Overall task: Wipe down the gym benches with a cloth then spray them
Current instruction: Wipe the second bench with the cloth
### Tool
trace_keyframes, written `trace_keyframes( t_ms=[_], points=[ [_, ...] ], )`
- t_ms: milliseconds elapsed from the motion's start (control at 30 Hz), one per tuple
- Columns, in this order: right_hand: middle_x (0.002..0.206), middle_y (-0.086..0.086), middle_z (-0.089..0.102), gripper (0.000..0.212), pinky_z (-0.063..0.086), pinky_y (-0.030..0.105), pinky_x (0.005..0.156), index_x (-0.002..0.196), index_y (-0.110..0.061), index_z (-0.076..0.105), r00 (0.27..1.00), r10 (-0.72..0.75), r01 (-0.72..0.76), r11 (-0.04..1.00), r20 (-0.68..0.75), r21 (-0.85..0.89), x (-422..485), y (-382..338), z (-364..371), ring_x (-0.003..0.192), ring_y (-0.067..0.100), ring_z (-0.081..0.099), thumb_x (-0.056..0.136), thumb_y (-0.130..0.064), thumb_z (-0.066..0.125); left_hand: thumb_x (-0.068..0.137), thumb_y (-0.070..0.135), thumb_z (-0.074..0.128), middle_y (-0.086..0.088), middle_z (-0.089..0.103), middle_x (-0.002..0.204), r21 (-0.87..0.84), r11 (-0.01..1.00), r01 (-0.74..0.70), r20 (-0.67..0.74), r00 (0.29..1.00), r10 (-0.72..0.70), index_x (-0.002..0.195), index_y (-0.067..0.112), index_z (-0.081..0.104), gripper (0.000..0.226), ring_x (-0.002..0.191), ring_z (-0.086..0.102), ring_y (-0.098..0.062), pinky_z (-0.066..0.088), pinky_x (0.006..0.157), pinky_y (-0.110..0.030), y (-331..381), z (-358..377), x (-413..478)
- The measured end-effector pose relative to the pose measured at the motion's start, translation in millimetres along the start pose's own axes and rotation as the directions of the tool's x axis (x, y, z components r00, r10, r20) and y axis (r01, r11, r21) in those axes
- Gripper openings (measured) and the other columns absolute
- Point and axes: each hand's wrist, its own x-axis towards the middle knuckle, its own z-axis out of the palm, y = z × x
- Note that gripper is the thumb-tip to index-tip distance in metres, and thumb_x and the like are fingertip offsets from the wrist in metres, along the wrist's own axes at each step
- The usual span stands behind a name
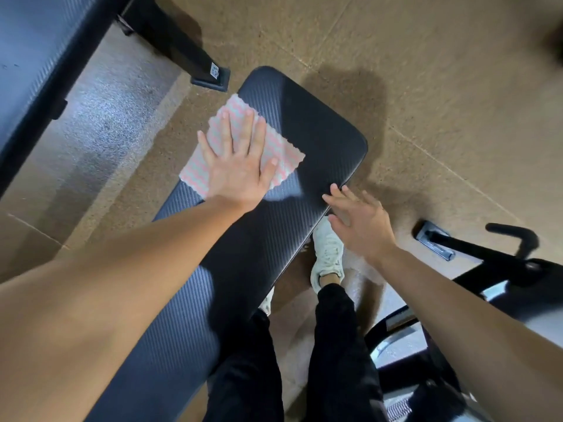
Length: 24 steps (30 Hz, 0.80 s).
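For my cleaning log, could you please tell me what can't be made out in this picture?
Head view only:
- Cloth: its middle is hidden under the left hand.
- Bench: the near end is cut off by the bottom edge and the forearm.
- Spray bottle: not in view.
- Right hand: motion-blurred, so contact with the bench is unclear.

Operator appearance
Bare forearms, no sleeves; black trousers (341, 345); white lace-up trainers (327, 254), pale patterned uppers.

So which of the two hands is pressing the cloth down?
The left hand, spread flat on the pink striped cloth. The right hand only hovers by the bench edge, empty.
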Motion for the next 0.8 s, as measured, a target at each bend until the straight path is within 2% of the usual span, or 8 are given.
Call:
trace_keyframes(
  t_ms=[100, 200, 300, 400, 567, 667, 733, 800],
  points=[
    [0.124, -0.013, 0.072, 0.023, 0.047, 0.019, 0.105, 0.118, -0.024, 0.075, 0.973, 0.176, -0.129, 0.953, -0.151, 0.274, 12, 5, -17, 0.113, -0.007, 0.061, 0.096, -0.023, 0.069, 0.104, 0.057, 0.009, -0.005, -0.002, 0.173, 0.018, 1.0, -0.016, -0.007, 1.0, 0.016, 0.164, 0.017, 0.001, 0.073, 0.157, -0.003, -0.041, 0.002, 0.121, -0.07, 11, 3, -4],
    [0.128, -0.009, 0.066, 0.04, 0.037, 0.005, 0.095, 0.131, -0.021, 0.066, 0.94, 0.209, -0.132, 0.951, -0.269, 0.278, 29, 9, -29, 0.113, -0.002, 0.055, 0.092, -0.023, 0.073, 0.104, 0.056, 0.02, -0.006, 0.0, 0.173, -0.026, 0.996, -0.085, 0.006, 0.996, 0.085, 0.164, 0.016, 0.007, 0.074, 0.157, -0.002, -0.042, 0.007, 0.121, -0.069, 35, 7, -19],
    [0.145, -0.001, 0.054, 0.061, 0.027, -0.005, 0.095, 0.147, -0.016, 0.051, 0.951, 0.196, -0.115, 0.943, -0.241, 0.313, 49, 20, -33, 0.129, 0.005, 0.049, 0.091, -0.014, 0.074, 0.104, 0.061, 0.022, -0.005, 0.007, 0.173, -0.04, 0.969, -0.245, 0.086, 0.965, 0.248, 0.163, 0.017, 0.011, 0.075, 0.157, 0.001, -0.043, 0.031, 0.113, -0.063, 74, 13, -37],
    [0.146, -0.004, 0.055, 0.059, 0.032, 0.003, 0.099, 0.152, -0.019, 0.046, 0.96, 0.223, -0.152, 0.921, -0.167, 0.358, 59, 30, -34, 0.129, 0.01, 0.053, 0.096, -0.009, 0.065, 0.103, 0.063, 0.023, -0.002, 0.009, 0.172, 0.001, 0.93, -0.368, 0.129, 0.922, 0.364, 0.164, 0.02, 0.01, 0.075, 0.157, 0.003, -0.039, 0.008, 0.12, -0.068, 99, 19, -47],
    [0.141, -0.008, 0.06, 0.049, 0.044, 0.019, 0.106, 0.148, -0.025, 0.051, 0.973, 0.214, -0.162, 0.897, -0.085, 0.411, 65, 42, -46, 0.124, 0.008, 0.058, 0.102, -0.008, 0.053, 0.105, 0.059, 0.026, 0.001, 0.002, 0.173, 0.005, 0.924, -0.382, 0.1, 0.92, 0.38, 0.164, 0.023, 0.007, 0.072, 0.159, -0.001, -0.032, 0.004, 0.122, -0.066, 97, 19, -39],
    [0.13, -0.012, 0.063, 0.044, 0.041, 0.005, 0.096, 0.144, -0.024, 0.057, 0.978, 0.206, -0.166, 0.881, -0.041, 0.444, 71, 49, -54, 0.115, 0.002, 0.059, 0.103, -0.007, 0.051, 0.104, 0.061, 0.025, 0.003, 0.009, 0.172, 0.004, 0.927, -0.374, 0.1, 0.923, 0.372, 0.164, 0.025, 0.012, 0.071, 0.159, 0.004, -0.032, 0.007, 0.122, -0.067, 98, 10, -11],
    [0.125, -0.013, 0.064, 0.043, 0.04, 0.0, 0.092, 0.141, -0.023, 0.059, 0.981, 0.193, -0.166, 0.87, -0.011, 0.464, 74, 53, -58, 0.113, 0.002, 0.06, 0.102, -0.006, 0.052, 0.105, 0.062, 0.021, 0.001, 0.005, 0.173, 0.007, 0.948, -0.317, 0.089, 0.945, 0.315, 0.164, 0.026, 0.012, 0.07, 0.158, 0.001, -0.035, 0.001, 0.123, -0.067, 98, 3, 15],
    [0.127, -0.012, 0.065, 0.042, 0.046, 0.011, 0.098, 0.139, -0.024, 0.06, 0.984, 0.178, -0.163, 0.857, 0.017, 0.489, 76, 55, -60, 0.114, 0.003, 0.062, 0.102, -0.008, 0.055, 0.105, 0.059, 0.02, -0.002, 0.0, 0.173, -0.021, 0.987, -0.159, 0.044, 0.986, 0.16, 0.165, 0.026, 0.008, 0.069, 0.158, -0.004, -0.036, -0.001, 0.122, -0.067, 93, -5, 44]
  ],
)
